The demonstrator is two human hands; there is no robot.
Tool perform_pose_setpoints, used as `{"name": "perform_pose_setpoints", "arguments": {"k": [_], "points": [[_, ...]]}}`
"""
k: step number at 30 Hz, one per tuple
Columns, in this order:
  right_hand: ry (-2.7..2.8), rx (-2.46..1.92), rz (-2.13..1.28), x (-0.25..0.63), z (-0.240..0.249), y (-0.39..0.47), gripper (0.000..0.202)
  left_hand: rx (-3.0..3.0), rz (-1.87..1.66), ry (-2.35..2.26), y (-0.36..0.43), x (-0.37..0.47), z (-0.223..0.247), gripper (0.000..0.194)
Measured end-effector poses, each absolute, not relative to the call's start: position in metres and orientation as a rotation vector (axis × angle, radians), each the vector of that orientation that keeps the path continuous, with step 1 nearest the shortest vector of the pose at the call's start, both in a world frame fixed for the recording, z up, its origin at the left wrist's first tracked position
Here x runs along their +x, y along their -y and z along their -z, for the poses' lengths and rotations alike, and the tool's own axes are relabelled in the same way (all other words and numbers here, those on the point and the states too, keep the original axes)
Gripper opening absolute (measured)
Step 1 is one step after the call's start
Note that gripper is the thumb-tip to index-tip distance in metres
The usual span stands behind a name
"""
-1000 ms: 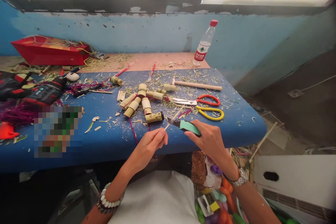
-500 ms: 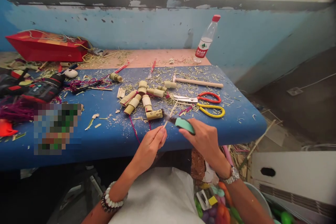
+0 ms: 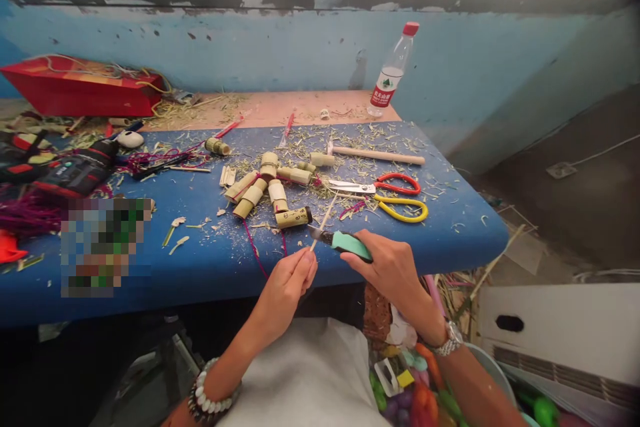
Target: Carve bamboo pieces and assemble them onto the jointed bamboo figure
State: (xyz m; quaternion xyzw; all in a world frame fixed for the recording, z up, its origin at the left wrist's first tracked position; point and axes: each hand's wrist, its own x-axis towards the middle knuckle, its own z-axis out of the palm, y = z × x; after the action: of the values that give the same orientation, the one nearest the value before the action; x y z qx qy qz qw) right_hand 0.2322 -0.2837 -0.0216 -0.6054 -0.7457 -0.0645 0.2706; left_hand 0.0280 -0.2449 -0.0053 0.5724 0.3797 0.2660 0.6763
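Note:
Pinched in my left hand [image 3: 289,281] is a thin pale stick [image 3: 328,213] that points up and away over the table's front edge. My right hand [image 3: 387,267] is wrapped round a knife with a teal and black handle [image 3: 351,246]. Its blade lies against the stick, just beyond my left fingertips. Beyond the hands lies a figure of strung bamboo pieces [image 3: 269,165], with a marked bamboo tube [image 3: 293,217] nearest the stick. Scissors [image 3: 401,183] with one red and one yellow handle lie open to the right of the stick.
A small hammer [image 3: 379,155] lies behind the scissors on the blue table [image 3: 200,280], among shavings. A water bottle [image 3: 387,83] stands at the back right. A power drill [image 3: 75,170], purple string [image 3: 30,210] and a red box [image 3: 85,90] are at the left.
The knife blade has shifted slightly down and left along the stick, nearer my left fingertips. The camera view has moved slightly. Both hands keep their hold.

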Motion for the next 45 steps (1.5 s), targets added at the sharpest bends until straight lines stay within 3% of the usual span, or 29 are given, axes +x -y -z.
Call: {"name": "perform_pose_setpoints", "arguments": {"k": [7, 15, 25, 30, 38, 45], "points": [[1.63, -1.944, 0.492, 0.281, 0.015, 0.272, 0.065, 1.176, -0.576, -0.828, 0.254, 0.02, 0.009, 0.043], [2.055, -1.571, 0.051, 0.236, 0.013, 0.285, 0.055, 1.493, -0.633, -0.996, 0.244, 0.022, 0.006, 0.043], [1.993, -1.612, 0.405, 0.258, 0.016, 0.265, 0.053, 1.57, -0.582, -1.007, 0.241, 0.015, 0.005, 0.045], [1.588, -1.977, 0.628, 0.295, 0.01, 0.261, 0.066, 1.501, -0.577, -1.007, 0.245, 0.01, 0.011, 0.046], [1.977, -1.564, 0.097, 0.236, 0.012, 0.279, 0.053, 1.794, -0.555, -1.155, 0.235, 0.015, -0.004, 0.042], [2.042, -1.571, 0.235, 0.233, 0.012, 0.276, 0.053, 1.806, -0.554, -1.121, 0.237, 0.017, -0.007, 0.041]]}}
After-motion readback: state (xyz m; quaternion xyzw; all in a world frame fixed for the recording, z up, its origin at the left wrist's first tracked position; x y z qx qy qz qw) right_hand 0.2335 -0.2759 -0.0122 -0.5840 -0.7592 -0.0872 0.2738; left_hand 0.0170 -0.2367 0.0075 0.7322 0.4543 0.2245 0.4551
